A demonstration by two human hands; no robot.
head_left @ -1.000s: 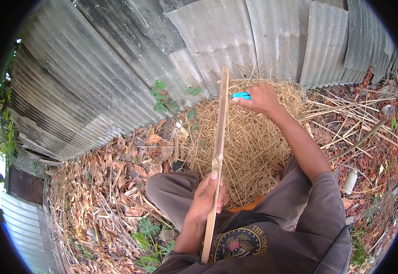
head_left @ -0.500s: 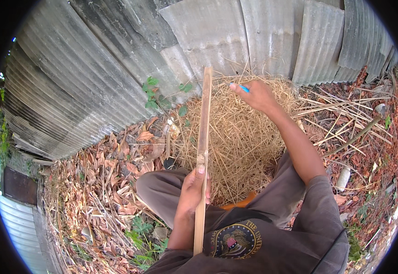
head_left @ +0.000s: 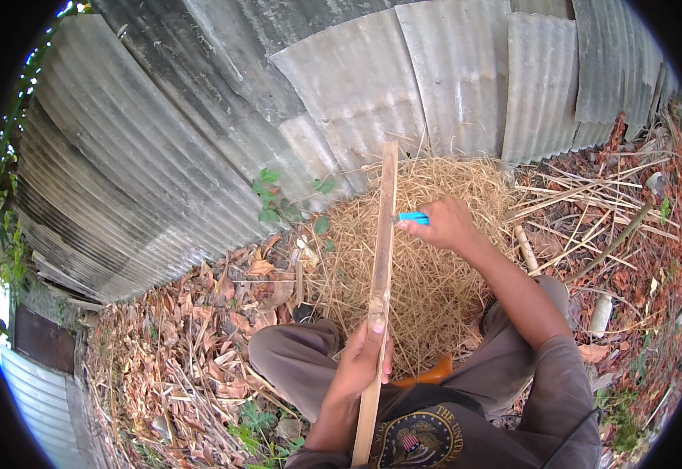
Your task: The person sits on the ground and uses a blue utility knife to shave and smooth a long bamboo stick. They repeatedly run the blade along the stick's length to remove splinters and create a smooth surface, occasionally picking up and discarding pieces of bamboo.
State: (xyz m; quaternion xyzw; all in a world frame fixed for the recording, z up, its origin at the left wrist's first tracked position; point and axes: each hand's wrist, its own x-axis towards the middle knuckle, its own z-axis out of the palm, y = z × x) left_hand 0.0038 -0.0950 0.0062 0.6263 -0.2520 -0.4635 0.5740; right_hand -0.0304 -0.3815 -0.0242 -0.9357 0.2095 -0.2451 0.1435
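My left hand (head_left: 361, 361) is wrapped round a long split bamboo slat (head_left: 383, 250) just below its node. The slat stands up along my body, its lower end against my dark shirt and its upper end toward the metal wall. My right hand (head_left: 450, 223) grips a small blue-handled knife (head_left: 413, 219), its thumb along the handle. The knife's front end meets the slat's right edge in its upper half; the blade is too small to make out clearly. Beneath both hands lies a heap of thin, pale shavings (head_left: 434, 281), between my bent knees.
A corrugated metal wall (head_left: 356, 78) closes off the far side. Dry leaves (head_left: 208, 344) cover the ground at left. Loose pale strips (head_left: 575, 195), a thick stick (head_left: 614, 242) and a whitish cylinder (head_left: 600, 316) lie at right. Something orange (head_left: 431, 372) shows by my lap.
My right hand has brought the blue-handled knife down and against the slat, where it was apart from it before. The slat and left hand sit further right and lower in view.
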